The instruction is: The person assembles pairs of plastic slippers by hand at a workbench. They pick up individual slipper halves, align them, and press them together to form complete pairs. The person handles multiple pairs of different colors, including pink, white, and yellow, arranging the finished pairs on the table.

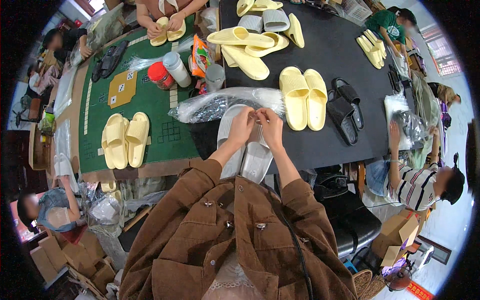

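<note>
A pair of light grey slippers lies at the table's near edge, toes away from me, partly covered by my hands. Over them, my left hand and my right hand meet with fingertips pinched together. Whatever they pinch is too small to make out. Just beyond my hands rests a stack of clear plastic bags. A pale yellow pair of slippers stands to the right of my right hand, with black slippers farther right.
More yellow slippers sit on the green mat to the left, and a loose pile of yellow slippers lies beyond the bags. A red-lidded jar, a white bottle and a grey cup stand mid-table. Several people work around the table.
</note>
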